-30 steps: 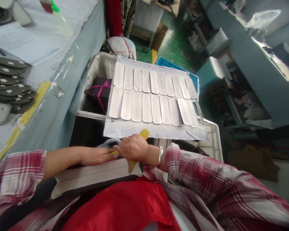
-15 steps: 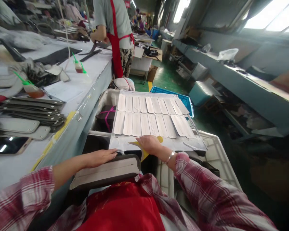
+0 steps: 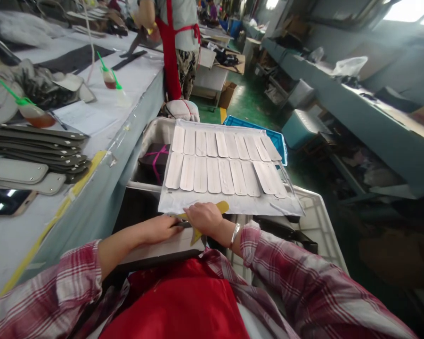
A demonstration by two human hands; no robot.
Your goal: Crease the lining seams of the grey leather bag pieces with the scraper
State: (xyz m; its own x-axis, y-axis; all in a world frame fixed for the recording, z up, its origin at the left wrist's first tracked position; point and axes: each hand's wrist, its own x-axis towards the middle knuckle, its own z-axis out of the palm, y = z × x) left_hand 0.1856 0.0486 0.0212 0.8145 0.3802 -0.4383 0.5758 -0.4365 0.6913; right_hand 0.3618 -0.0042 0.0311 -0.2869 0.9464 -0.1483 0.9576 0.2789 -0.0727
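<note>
A yellow tool [image 3: 222,206] with a rounded end and pointed parts is gripped in my right hand [image 3: 205,218]; its exact kind is partly hidden by my fingers. Its lower part reaches over a pale piece with a dark border [image 3: 148,249] lying across my lap. My left hand [image 3: 159,229] is closed over the far dark edge of that piece, close beside my right hand. Just beyond both hands is a white-covered board [image 3: 229,205], bearing two rows of pale strips [image 3: 200,174] with rounded corners.
On the left table [image 3: 134,94] are stacked dark straps [image 3: 35,148], a phone [image 3: 9,201] and glue bottles [image 3: 35,114]. A co-worker in a red apron [image 3: 170,56] stands ahead. Plastic crates, one blue [image 3: 279,141], one white [image 3: 318,207], surround the board.
My right hand has moved left and toward me with the yellow tool, over the dark-bordered piece. My left hand has shifted right, and its outstretched fingers have curled onto the edge.
</note>
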